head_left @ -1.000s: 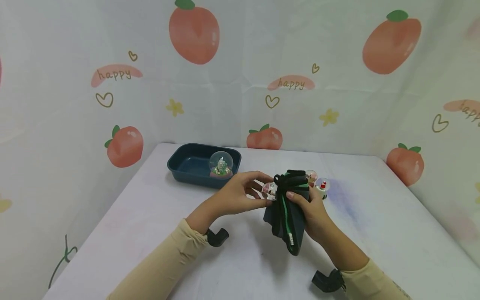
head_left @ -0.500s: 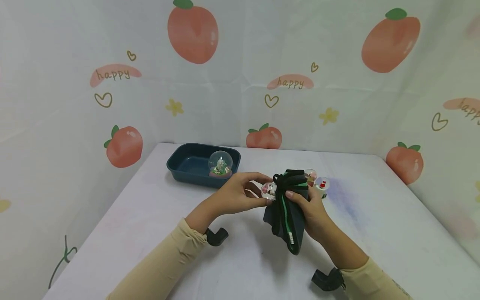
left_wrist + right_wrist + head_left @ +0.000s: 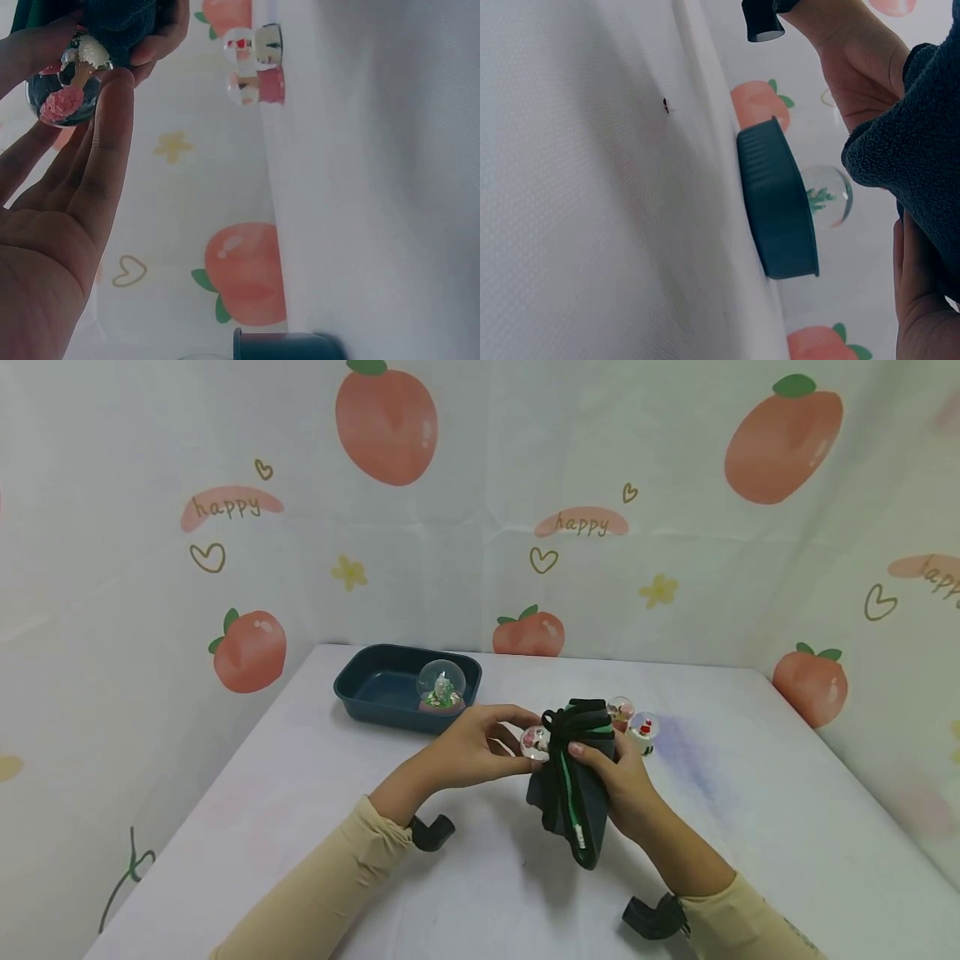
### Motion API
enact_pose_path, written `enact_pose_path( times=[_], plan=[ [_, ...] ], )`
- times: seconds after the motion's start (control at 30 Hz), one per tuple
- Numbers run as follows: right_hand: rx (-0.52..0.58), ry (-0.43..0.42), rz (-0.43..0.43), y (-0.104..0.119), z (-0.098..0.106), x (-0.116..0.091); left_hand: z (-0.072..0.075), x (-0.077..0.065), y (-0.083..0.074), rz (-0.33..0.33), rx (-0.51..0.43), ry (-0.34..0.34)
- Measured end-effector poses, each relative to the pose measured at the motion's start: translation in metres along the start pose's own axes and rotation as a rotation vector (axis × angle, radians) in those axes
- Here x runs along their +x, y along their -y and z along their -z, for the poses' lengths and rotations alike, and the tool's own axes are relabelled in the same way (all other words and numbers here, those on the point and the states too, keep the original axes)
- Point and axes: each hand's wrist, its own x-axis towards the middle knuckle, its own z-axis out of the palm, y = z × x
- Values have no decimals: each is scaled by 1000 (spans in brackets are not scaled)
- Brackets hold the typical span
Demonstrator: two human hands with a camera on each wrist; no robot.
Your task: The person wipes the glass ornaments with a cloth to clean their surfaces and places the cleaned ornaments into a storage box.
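A small snow globe [image 3: 534, 742] with a pink flower and a white-topped figure inside is pinched between the thumb and fingers of my left hand [image 3: 468, 747]. Against its right side lies a dark blue-grey cloth [image 3: 592, 797] with black and green edging and a white label. My right hand [image 3: 630, 785] grips this cloth, thumb on the near face, and it hangs down above the table. The globe's base is hidden by the cloth in the head view. In the right wrist view the cloth [image 3: 922, 142] looks fluffy and covers much of the right hand's hold.
A dark blue tray [image 3: 382, 712] stands at the back left with a larger snow globe [image 3: 441, 687] in its right end. Behind my right hand, two small snow globes, one pinkish [image 3: 621, 710] and one with a red figure [image 3: 643, 728], stand on the white table.
The small snow globe and the top of the cloth have shifted very slightly left. Both hands keep their hold and stay almost in place.
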Motion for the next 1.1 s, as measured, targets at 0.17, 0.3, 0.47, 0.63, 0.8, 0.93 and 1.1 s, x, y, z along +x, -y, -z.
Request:
enact_pose_path(
  times=[0.17, 0.3, 0.47, 0.63, 0.8, 0.93, 1.1],
  plan=[
    [0, -4, -16, -1, 0, 0, 0, 0, 1, 10, -15, -2],
    [-5, -7, -28, 0, 0, 1, 0, 0, 1, 9, -15, 0],
    [-20, -16, -40, 2, 0, 1, 1, 1, 1, 3, -11, 0],
    [-29, -23, -57, 2, 0, 1, 0, 1, 1, 9, -21, 0],
    [-29, -29, -62, 2, 0, 1, 0, 0, 1, 12, -32, 0],
    [-30, -25, -48, 1, 0, 2, 0, 0, 1, 5, -25, 3],
    [-21, -16, -31, 0, 0, 1, 0, 0, -1, 4, -11, 9]
  ],
)
